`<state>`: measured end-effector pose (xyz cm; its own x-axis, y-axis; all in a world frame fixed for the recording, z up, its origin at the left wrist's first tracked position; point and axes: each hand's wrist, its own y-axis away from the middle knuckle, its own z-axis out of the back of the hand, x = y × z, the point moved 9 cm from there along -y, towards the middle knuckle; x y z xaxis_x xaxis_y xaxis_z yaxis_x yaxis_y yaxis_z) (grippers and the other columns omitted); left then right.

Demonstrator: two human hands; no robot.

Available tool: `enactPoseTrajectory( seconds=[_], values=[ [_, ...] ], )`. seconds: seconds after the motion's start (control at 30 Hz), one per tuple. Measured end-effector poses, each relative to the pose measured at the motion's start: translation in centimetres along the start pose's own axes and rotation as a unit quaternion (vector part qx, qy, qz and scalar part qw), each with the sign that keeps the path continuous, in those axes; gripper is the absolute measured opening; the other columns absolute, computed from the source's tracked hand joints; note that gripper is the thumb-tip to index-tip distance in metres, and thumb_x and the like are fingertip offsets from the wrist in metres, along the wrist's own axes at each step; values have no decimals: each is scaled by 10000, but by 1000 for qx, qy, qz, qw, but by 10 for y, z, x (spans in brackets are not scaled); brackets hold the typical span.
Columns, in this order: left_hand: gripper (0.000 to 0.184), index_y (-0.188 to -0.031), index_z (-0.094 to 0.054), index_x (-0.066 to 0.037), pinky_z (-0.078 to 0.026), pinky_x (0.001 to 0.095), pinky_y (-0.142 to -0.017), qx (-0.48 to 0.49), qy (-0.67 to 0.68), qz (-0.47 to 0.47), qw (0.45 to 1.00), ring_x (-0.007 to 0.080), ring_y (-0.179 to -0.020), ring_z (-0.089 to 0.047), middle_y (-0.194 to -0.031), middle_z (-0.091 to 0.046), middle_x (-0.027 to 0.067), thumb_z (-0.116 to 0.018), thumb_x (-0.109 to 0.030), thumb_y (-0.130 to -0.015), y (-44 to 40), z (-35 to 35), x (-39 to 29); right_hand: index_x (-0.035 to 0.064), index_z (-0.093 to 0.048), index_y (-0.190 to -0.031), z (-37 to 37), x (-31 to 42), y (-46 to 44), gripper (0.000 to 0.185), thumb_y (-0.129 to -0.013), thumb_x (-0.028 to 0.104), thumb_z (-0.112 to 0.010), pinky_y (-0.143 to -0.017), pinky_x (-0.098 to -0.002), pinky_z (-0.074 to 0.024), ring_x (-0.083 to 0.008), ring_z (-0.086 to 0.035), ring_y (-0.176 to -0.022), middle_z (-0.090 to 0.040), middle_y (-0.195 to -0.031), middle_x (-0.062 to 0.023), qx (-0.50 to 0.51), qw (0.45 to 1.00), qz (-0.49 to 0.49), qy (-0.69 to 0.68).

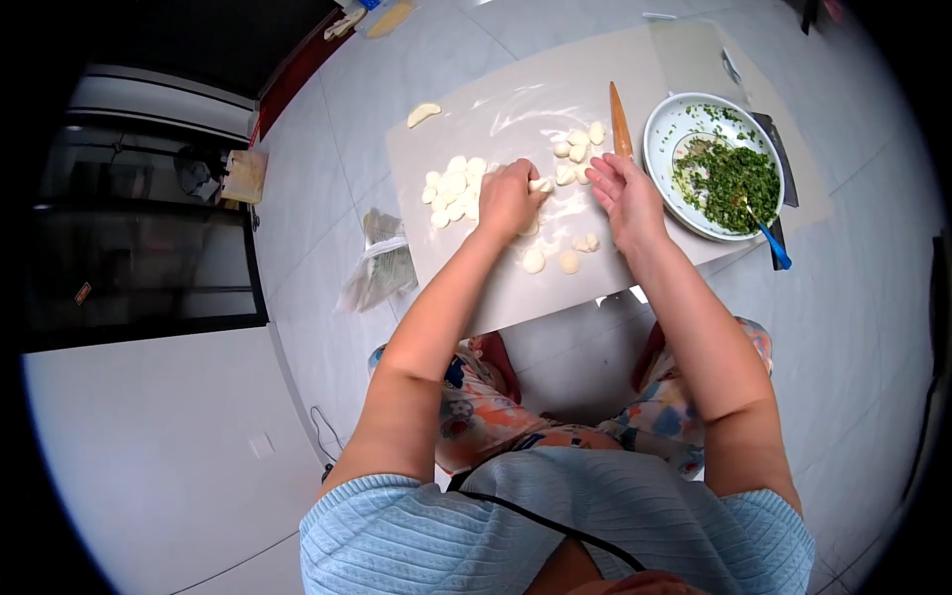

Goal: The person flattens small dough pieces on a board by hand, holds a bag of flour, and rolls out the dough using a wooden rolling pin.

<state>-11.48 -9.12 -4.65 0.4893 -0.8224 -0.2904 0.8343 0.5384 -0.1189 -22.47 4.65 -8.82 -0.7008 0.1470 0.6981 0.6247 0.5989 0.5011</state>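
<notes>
On a pale board dusted with flour lie several small white dough pieces. My left hand has its fingers closed round a dough piece, just right of a large cluster of dough pieces. My right hand is raised with its fingers apart and nothing in it, beside a smaller dough group. Nearer my body are loose dough pieces. A wooden rolling pin points away behind my right hand. One folded, crescent-shaped dough piece sits at the far left.
At the right, a white bowl holds chopped green filling and a blue-handled spoon. A dark flat item is partly under the bowl. A plastic bag hangs at the board's left edge. My knees are under the near edge.
</notes>
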Motion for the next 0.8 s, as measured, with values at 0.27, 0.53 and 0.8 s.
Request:
enactPoseTrajectory(
  seconds=[0.27, 0.53, 0.8],
  values=[
    [234, -1050, -659, -23, -526, 412, -825, 40, 383, 77, 919, 318, -918, -677, -1006, -702, 150, -695, -167, -869, 20, 26, -64, 13, -540, -1295, -41, -43, 32, 559, -1069, 466, -304, -1098, -444, -404, -279, -542, -1231, -554, -1333, -134, 63, 972, -184, -130],
    [610, -1501, -337, 39, -170, 546, -1200, -95, 190, -160, 964, 391, -1520, -167, -1611, -251, 231, -443, -201, -951, 17, 49, -139, 102, -199, -1583, -79, -30, 27, 816, -992, 653, -314, -1157, -481, -302, -262, -264, -1492, -237, -1629, -135, 323, 898, 180, 241],
    [637, -1522, -341, -5, -112, 559, -1209, -91, 145, -126, 977, 378, -1524, -154, -1606, -267, 229, -471, -297, -971, 25, 58, -145, 189, -250, -1578, -84, -1, 58, 684, -1031, 591, -327, -1183, -442, -294, -245, -330, -1456, -299, -1612, -54, 297, 927, -53, -222]
  ],
)
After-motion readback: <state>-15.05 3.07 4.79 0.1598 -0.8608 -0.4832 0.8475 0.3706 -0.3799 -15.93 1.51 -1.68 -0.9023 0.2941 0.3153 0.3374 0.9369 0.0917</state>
